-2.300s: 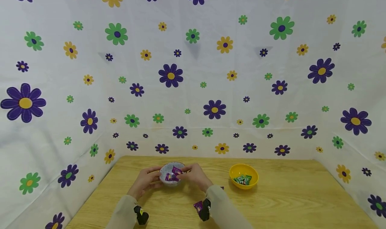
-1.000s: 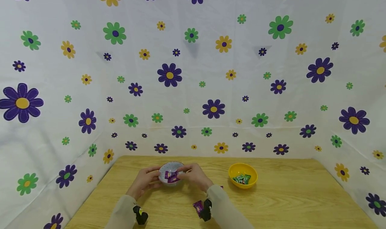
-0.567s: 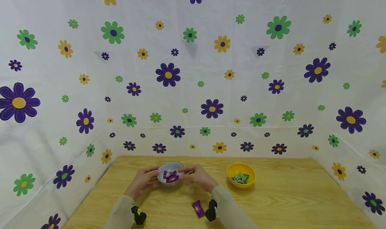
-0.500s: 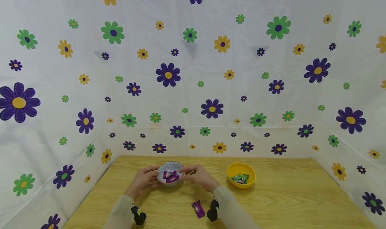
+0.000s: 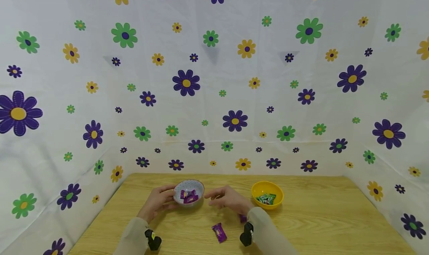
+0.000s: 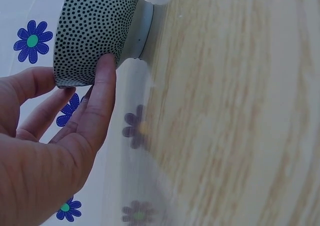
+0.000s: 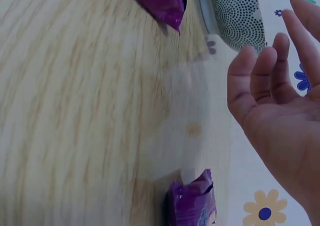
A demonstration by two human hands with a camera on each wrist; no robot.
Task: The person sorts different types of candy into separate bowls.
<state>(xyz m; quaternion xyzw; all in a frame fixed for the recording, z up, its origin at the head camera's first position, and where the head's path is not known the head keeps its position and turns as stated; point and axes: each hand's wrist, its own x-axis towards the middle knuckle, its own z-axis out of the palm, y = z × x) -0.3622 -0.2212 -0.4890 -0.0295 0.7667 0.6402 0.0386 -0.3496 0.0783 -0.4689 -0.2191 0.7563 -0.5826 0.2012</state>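
Note:
Left of centre on the table stands a small dotted bowl (image 5: 187, 186) with purple-wrapped candies (image 5: 190, 199) inside. My left hand (image 5: 157, 202) holds its left side; in the left wrist view the thumb is at the rim and the fingers (image 6: 104, 76) lie against the outer wall. My right hand (image 5: 231, 200) hovers just right of the bowl, holding nothing, its fingers loosely bent. One purple candy (image 5: 219, 232) lies on the table nearer me. Another candy (image 5: 243, 218) shows partly below my right wrist.
A yellow bowl (image 5: 268, 186) with green-wrapped candies (image 5: 267, 199) stands to the right. The wooden table (image 5: 318, 210) meets a white cloth with printed flowers (image 5: 234, 154) at the back and sides. Each wrist carries a black device (image 5: 153, 240).
My right hand let a purple candy go into the dotted bowl, then drew back to the right, away from the rim. My left hand has stayed on the bowl.

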